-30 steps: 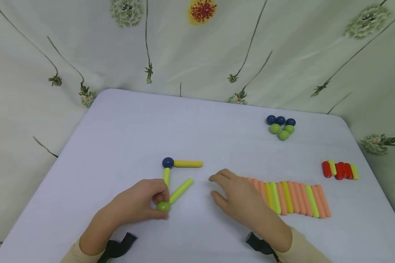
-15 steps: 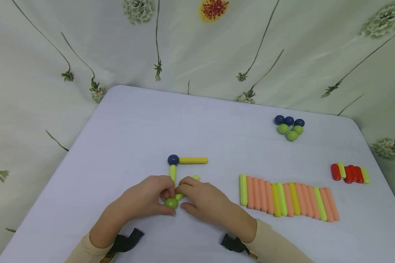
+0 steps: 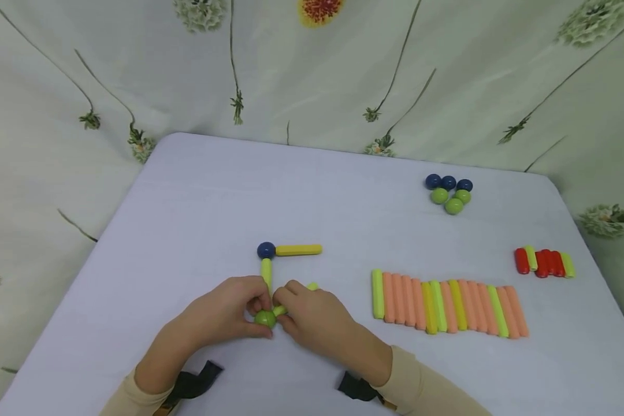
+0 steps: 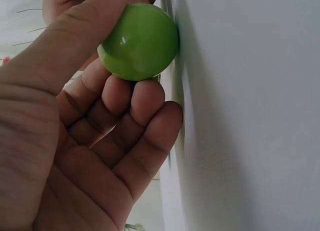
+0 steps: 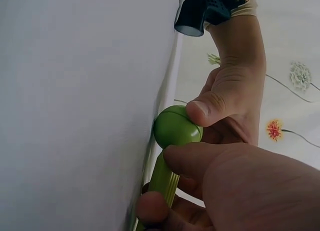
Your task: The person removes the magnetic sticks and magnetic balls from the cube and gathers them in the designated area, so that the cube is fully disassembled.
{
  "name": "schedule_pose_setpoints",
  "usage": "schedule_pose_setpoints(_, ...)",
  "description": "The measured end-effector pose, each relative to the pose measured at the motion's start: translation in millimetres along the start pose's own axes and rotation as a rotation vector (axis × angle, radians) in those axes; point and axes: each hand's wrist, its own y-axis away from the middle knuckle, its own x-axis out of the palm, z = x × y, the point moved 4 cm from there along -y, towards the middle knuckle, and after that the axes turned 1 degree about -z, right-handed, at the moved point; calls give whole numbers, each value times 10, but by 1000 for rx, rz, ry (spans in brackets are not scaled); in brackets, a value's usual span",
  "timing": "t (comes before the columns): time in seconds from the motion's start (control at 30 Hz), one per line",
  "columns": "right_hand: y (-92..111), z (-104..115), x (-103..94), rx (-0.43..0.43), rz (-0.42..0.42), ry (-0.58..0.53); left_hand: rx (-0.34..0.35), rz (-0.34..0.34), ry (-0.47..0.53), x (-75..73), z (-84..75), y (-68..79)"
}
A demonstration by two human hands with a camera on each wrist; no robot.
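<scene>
My left hand [image 3: 226,312] grips a shiny green ball [image 3: 264,318] near the front of the table, thumb and fingers around it. In the left wrist view the green ball [image 4: 140,43] sits against the thumb and fingertips. My right hand [image 3: 319,320] pinches a yellow-green stick [image 5: 164,181] whose end meets the ball; fingers cover most of this stick in the head view. Another yellow-green stick [image 3: 266,270] runs from beside the left fingers up to a dark blue ball [image 3: 266,250]. From that blue ball a yellow stick [image 3: 299,249] extends to the right.
A row of orange, yellow and yellow-green sticks [image 3: 403,297] lies right of my hands. Short red and yellow-green rods [image 3: 546,263] are farther right. Several blue and green balls [image 3: 439,196] cluster at the back right of the white table [image 3: 229,179]. Floral cloth [image 3: 312,75] hangs behind.
My right hand has moved left from beside the stick row to the angled yellow-green stick and now pinches it. The left hand keeps its hold on the green ball. The head view shifted slightly.
</scene>
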Motion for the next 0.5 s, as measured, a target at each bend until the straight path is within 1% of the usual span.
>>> schedule_pose_setpoints(0.27,50,81,2,34,-22,116,-20,15,37,-7,-2,29)
schedule_pose_setpoints(0.4,74,84,-12,33,-45,147,-32,26,56,9,-5,20)
schedule_pose_setpoints(0.5,88,45,-45,44,-94,176,-31,31,60,19,-13,9)
